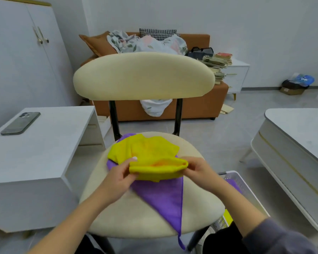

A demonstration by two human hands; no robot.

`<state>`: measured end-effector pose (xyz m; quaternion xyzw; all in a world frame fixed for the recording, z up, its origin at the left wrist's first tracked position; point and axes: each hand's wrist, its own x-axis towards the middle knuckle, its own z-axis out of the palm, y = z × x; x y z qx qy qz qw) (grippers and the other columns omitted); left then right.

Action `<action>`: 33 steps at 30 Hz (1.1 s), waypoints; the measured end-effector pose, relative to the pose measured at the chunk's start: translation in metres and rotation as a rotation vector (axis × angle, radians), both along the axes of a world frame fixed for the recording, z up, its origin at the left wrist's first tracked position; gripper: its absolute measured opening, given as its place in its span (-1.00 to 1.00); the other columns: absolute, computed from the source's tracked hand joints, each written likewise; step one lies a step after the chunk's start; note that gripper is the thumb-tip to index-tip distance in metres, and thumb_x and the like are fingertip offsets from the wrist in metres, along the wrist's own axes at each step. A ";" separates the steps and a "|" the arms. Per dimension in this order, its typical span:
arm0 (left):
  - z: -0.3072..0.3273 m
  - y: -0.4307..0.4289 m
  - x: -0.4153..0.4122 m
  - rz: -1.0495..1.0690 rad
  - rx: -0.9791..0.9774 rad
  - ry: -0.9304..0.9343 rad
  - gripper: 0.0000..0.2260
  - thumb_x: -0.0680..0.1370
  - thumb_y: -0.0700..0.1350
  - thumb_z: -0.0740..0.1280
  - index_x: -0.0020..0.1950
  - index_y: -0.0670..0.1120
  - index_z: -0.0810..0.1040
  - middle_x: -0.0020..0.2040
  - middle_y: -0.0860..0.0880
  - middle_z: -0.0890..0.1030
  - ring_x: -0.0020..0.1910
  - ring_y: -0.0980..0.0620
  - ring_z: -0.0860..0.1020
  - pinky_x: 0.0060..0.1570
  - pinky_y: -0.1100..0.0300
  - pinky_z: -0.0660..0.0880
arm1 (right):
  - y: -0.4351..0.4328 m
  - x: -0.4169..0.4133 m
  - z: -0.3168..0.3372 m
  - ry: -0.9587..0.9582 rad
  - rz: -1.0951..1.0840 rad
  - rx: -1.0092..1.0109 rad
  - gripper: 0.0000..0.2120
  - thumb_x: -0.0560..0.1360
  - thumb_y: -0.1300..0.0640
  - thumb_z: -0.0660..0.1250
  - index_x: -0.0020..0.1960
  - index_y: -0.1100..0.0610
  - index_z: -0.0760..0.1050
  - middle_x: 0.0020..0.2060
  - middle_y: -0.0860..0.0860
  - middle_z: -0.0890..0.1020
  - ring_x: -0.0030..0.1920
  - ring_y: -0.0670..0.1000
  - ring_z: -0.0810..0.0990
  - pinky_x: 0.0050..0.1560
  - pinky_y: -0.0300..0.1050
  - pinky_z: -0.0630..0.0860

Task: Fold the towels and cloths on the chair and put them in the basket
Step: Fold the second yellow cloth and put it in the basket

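Nearest, a corner of the purple cloth [163, 197] hangs over the front edge of the chair seat [117, 213] at about 5 o'clock. The rest of it lies spread flat up the seat, under everything else. Off the seat's right side, at about 3 to 4 o'clock, the white perforated basket [245, 186] stands on the floor. Something purple and something yellow show inside it.

Mid-seat, both hands hold the yellow cloth [145, 153] by its near, doubled-over edge. The left hand [117, 177] pinches the edge's 9 o'clock end, thumb on top and fingers curled beneath. The right hand [198, 170] pinches the 3 o'clock end between thumb and fingertips. The held edge is raised a little off the purple cloth. Motion blur hides how many layers it holds.

That edge is the relation that matters: its long axis runs straight across from 9 to 3 o'clock, with one hand at each end. The loose, rumpled bulk of the cloth lies beyond the hands toward 12 o'clock. A fold would therefore likely carry the edge away from the person, over that bulk. The right hand is the nearer one to the basket.

Farther off are the chair's cream backrest [143, 76] and a phone [20, 123] on the white surface at 9 o'clock. A sofa [200, 107] heaped with bedding stands at 12 o'clock.
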<state>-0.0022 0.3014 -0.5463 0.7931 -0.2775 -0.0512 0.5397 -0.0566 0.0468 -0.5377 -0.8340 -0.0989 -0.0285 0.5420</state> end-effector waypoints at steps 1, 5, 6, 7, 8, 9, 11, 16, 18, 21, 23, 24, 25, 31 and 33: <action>-0.014 0.005 -0.006 -0.012 0.051 0.015 -0.81 0.37 0.12 0.26 -0.07 0.17 0.56 -0.13 0.16 0.60 -0.11 0.26 0.51 -0.03 0.23 0.45 | -0.001 -0.007 -0.015 0.045 0.020 -0.013 -0.81 0.47 0.11 0.31 -0.09 0.21 0.62 -0.18 0.03 0.66 -0.11 -0.15 0.52 -0.03 -0.07 0.49; -0.021 0.010 -0.015 -0.056 0.158 -0.026 -0.80 0.37 0.10 0.22 -0.10 0.03 0.49 -0.24 0.05 0.57 -0.27 0.26 0.46 -0.22 0.28 0.37 | -0.001 -0.018 -0.029 0.116 0.091 -0.064 -0.78 0.42 0.14 0.28 -0.02 0.15 0.63 -0.08 0.07 0.69 -0.07 -0.14 0.55 0.02 -0.10 0.50; -0.021 0.010 -0.016 -0.059 0.168 -0.023 -0.80 0.38 0.11 0.21 -0.10 0.05 0.49 -0.25 0.09 0.57 -0.28 0.27 0.46 -0.23 0.31 0.37 | 0.000 -0.019 -0.029 0.120 0.085 -0.062 -0.80 0.43 0.17 0.27 -0.02 0.15 0.63 -0.09 0.05 0.69 -0.07 -0.15 0.54 0.02 -0.10 0.50; -0.022 0.010 -0.015 -0.048 0.168 -0.013 -0.79 0.38 0.12 0.21 -0.09 0.07 0.51 -0.24 0.13 0.58 -0.27 0.26 0.47 -0.22 0.32 0.38 | 0.001 -0.018 -0.031 0.123 0.070 -0.046 -0.82 0.45 0.18 0.28 -0.03 0.15 0.62 -0.09 0.04 0.68 -0.08 -0.15 0.53 0.02 -0.08 0.49; -0.024 0.010 -0.014 -0.024 0.157 0.008 -0.76 0.39 0.16 0.20 -0.07 0.09 0.53 -0.21 0.15 0.60 -0.24 0.25 0.50 -0.19 0.30 0.39 | 0.003 -0.017 -0.033 0.129 0.040 -0.032 -0.83 0.48 0.16 0.27 -0.02 0.14 0.62 -0.09 0.04 0.68 -0.07 -0.14 0.53 0.03 -0.06 0.49; -0.027 0.010 -0.013 0.019 0.145 0.036 -0.70 0.39 0.20 0.19 -0.05 0.08 0.56 -0.16 0.14 0.62 -0.20 0.23 0.52 -0.15 0.26 0.42 | 0.004 -0.017 -0.035 0.135 0.004 -0.021 -0.81 0.50 0.11 0.26 -0.01 0.13 0.61 -0.09 0.04 0.68 -0.08 -0.14 0.52 0.03 -0.07 0.49; -0.029 0.006 -0.008 0.106 0.122 0.078 -0.57 0.38 0.27 0.16 -0.03 -0.01 0.59 -0.13 0.02 0.65 -0.17 0.16 0.54 -0.11 0.14 0.45 | 0.007 -0.013 -0.037 0.143 -0.087 -0.027 -0.75 0.50 -0.01 0.22 -0.05 0.11 0.59 -0.21 -0.05 0.61 -0.16 -0.15 0.46 -0.10 -0.12 0.42; -0.029 -0.019 0.006 0.300 0.160 0.101 -0.62 0.55 0.10 0.17 -0.16 -0.22 0.49 -0.26 -0.19 0.56 -0.22 -0.07 0.51 -0.17 -0.01 0.39 | 0.021 0.004 -0.042 0.129 -0.374 -0.146 -0.71 0.62 0.03 0.12 -0.09 0.22 0.46 -0.22 0.07 0.57 -0.15 0.08 0.50 -0.13 0.00 0.37; -0.032 -0.028 0.013 0.393 0.194 0.083 -0.69 0.62 -0.02 0.17 -0.27 -0.15 0.38 -0.32 -0.15 0.49 -0.20 -0.19 0.48 -0.21 -0.03 0.32 | 0.028 0.010 -0.044 0.130 -0.457 -0.214 -0.74 0.63 0.00 0.07 -0.07 0.13 0.41 -0.15 0.12 0.59 -0.10 0.18 0.52 -0.11 0.03 0.38; -0.033 -0.039 0.017 0.484 0.286 0.006 -0.75 0.64 -0.04 0.12 -0.23 -0.06 0.30 -0.28 -0.15 0.46 -0.15 -0.25 0.47 -0.26 0.02 0.25 | 0.036 0.018 -0.044 0.128 -0.534 -0.348 -0.78 0.63 -0.01 0.02 0.10 0.07 0.36 -0.07 0.18 0.59 -0.06 0.26 0.52 -0.15 0.04 0.35; -0.035 -0.045 0.019 0.536 0.407 -0.093 -0.79 0.65 -0.02 0.07 0.00 -0.12 0.39 -0.14 -0.25 0.54 -0.09 -0.29 0.49 -0.26 0.02 0.26 | 0.039 0.022 -0.044 0.141 -0.571 -0.435 -0.76 0.64 -0.01 -0.01 0.17 0.09 0.32 -0.04 0.21 0.58 -0.05 0.29 0.52 -0.18 0.05 0.32; -0.036 -0.047 0.020 0.559 0.480 -0.148 -0.75 0.65 0.00 0.05 0.11 -0.14 0.40 -0.10 -0.27 0.56 -0.08 -0.30 0.51 -0.26 0.03 0.26 | 0.040 0.025 -0.045 0.151 -0.584 -0.471 -0.75 0.64 -0.01 -0.01 0.17 0.10 0.30 -0.03 0.21 0.58 -0.04 0.29 0.52 -0.19 0.04 0.30; -0.035 -0.048 0.021 0.574 0.535 -0.189 -0.72 0.65 0.01 0.04 0.18 -0.13 0.39 -0.08 -0.27 0.58 -0.08 -0.30 0.52 -0.26 0.03 0.27 | 0.040 0.027 -0.046 0.162 -0.592 -0.504 -0.75 0.64 -0.01 -0.02 0.18 0.11 0.29 -0.02 0.20 0.58 -0.04 0.29 0.53 -0.20 0.03 0.29; -0.042 -0.051 0.048 0.557 0.726 -0.016 -0.71 0.65 0.02 0.03 0.09 -0.17 0.41 0.06 -0.27 0.56 0.03 -0.28 0.51 -0.13 0.01 0.36 | 0.037 0.042 -0.051 0.290 -0.620 -0.656 -0.74 0.62 -0.02 0.04 0.15 0.14 0.34 0.02 0.18 0.58 0.01 0.25 0.54 -0.17 -0.01 0.31; -0.041 -0.053 0.053 0.562 0.762 0.050 -0.73 0.64 -0.01 0.06 0.07 -0.20 0.41 0.10 -0.27 0.55 0.06 -0.28 0.50 -0.13 0.02 0.34 | 0.035 0.044 -0.050 0.304 -0.661 -0.624 -0.79 0.60 0.01 0.09 0.11 0.12 0.33 -0.02 0.17 0.58 -0.02 0.25 0.54 -0.19 -0.02 0.31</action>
